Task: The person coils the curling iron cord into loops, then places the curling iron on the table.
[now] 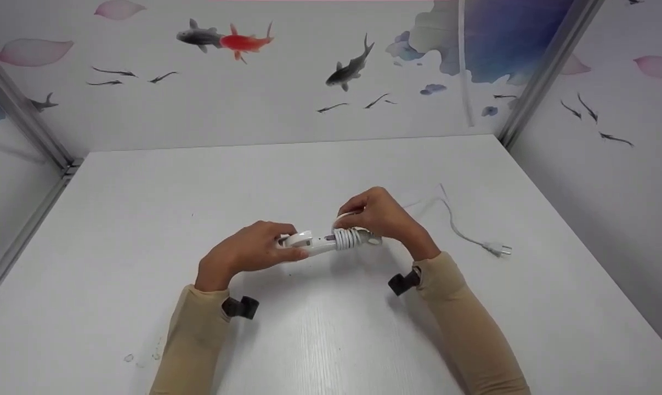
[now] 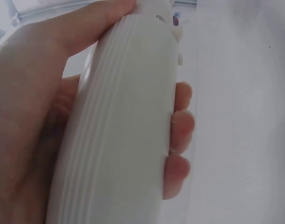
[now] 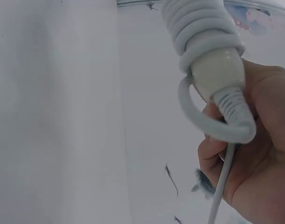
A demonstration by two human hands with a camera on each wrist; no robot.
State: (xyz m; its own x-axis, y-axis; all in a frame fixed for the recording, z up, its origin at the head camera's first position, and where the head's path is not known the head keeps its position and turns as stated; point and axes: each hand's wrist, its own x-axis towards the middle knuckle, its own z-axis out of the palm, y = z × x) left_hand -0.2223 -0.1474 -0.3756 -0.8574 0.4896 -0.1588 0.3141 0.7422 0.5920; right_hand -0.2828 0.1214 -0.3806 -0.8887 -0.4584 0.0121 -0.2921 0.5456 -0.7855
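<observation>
The left hand (image 1: 254,248) curls its fingers around a white tool (image 2: 133,116). The right hand (image 1: 384,216) pinches its cord (image 1: 346,239).

Lettering, all views: none legible | white handheld device (image 1: 321,248), 6 o'clock of centre, head view: no readable brand or number | wound cord (image 1: 346,239), same bearing: none | plug (image 1: 495,249), toward 4 o'clock: too small to tell | wall panel (image 1: 276,104), 12 o'clock: no readable signs

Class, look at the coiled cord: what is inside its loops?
A white appliance runs through the coiled cord, showing beyond both ends of the coil. Its surface directly beneath the loops is covered.
</observation>
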